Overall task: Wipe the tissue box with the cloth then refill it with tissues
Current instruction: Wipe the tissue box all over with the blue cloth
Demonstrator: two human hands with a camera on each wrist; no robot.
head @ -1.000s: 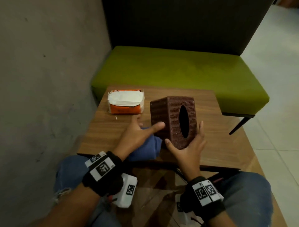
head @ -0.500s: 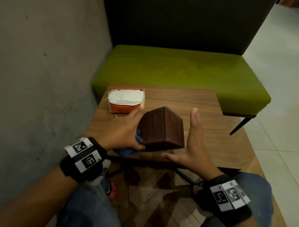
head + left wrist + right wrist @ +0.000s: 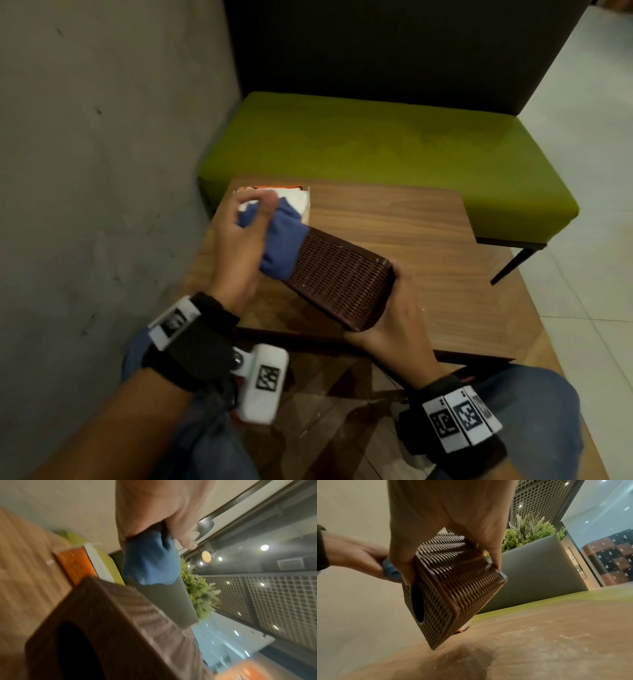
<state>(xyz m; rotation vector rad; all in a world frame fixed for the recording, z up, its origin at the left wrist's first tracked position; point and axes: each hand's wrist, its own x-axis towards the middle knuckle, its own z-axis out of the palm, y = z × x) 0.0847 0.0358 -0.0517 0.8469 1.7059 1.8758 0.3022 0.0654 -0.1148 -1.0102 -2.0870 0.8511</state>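
Note:
The brown woven tissue box (image 3: 337, 281) (image 3: 453, 588) is lifted off the table and tilted, its oval slot (image 3: 417, 604) facing down and left. My right hand (image 3: 387, 318) (image 3: 450, 524) grips its near end from below, thumb and fingers on opposite sides. My left hand (image 3: 245, 246) (image 3: 154, 511) holds a bunched blue cloth (image 3: 282, 246) (image 3: 150, 562) against the box's far upper end. Behind the cloth, the orange pack of white tissues (image 3: 298, 200) (image 3: 77, 563) lies at the table's far left, mostly hidden in the head view.
The wooden table (image 3: 404, 233) stands before a green bench (image 3: 394, 144) with a dark backrest. A grey wall (image 3: 102, 154) runs close on the left. My knees in jeans (image 3: 534, 404) are under the table's near edge. A planter with greenery (image 3: 530, 534) stands behind the bench.
The box went from standing on the table to being lifted and tilted in my right hand. My left hand picked the blue cloth up from the table and brought it onto the box.

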